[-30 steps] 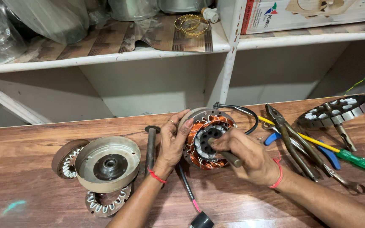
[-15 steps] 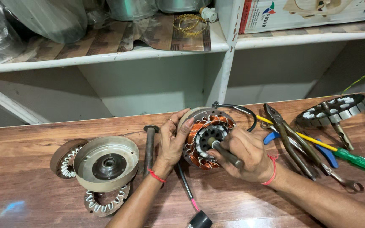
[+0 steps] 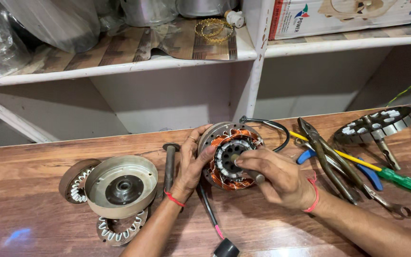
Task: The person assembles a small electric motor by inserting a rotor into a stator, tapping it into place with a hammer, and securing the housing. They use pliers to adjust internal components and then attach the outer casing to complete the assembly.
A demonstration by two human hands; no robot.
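Both my hands on the motor stator

My left hand point(image 3: 190, 164) braces the copper-wound stator point(image 3: 230, 154) at its rim; my right hand point(image 3: 281, 176) grips a metal shaft point(image 3: 255, 175) at its bore. Keep it square, pliers point(image 3: 327, 159) lying right.

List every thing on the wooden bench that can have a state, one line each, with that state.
Copper-wound round stator: tilted on edge, gripped.
Left hand: holding the stator's rim.
Right hand: holding a rod at the stator's hub.
Grey metal bowl-shaped cover: detached, open side up.
Long-handled pliers: lying unused.
Green-handled screwdriver: lying unused.
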